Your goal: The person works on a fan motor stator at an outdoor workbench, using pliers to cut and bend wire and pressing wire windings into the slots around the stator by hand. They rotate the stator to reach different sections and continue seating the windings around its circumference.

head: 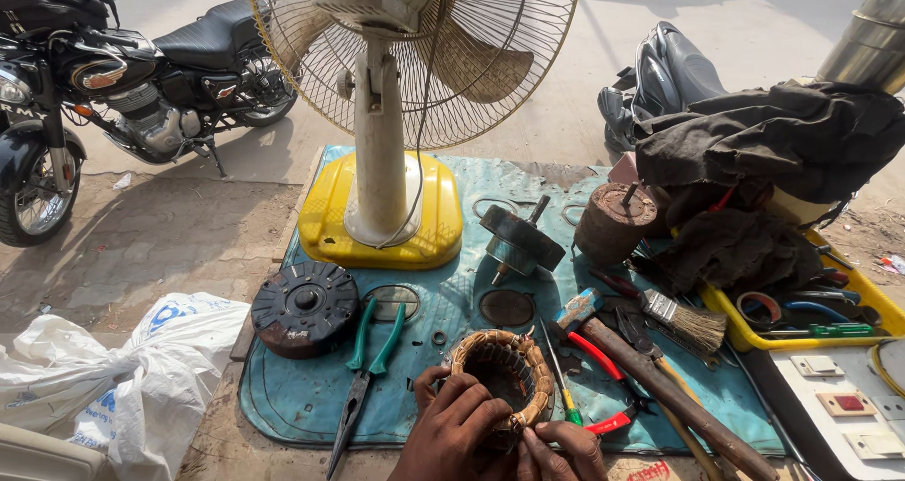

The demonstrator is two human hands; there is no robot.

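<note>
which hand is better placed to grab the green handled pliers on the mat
Left, probably. The left hand grips the near left side of the wound coil ring, and the green-handled pliers lie just to its left. The right hand is on the ring's far side from them.

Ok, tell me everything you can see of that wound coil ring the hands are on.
The coil ring is a round, open-centred stator: a dark inner core with tan, cloth-wrapped windings bulging around its top rim. It looks worn and dusty. It sits upright, opening upward, at the near edge of the blue mat. The left hand cups its near-left side; the right hand pinches the winding at its near-right edge. A screwdriver lies just right of it.
</note>
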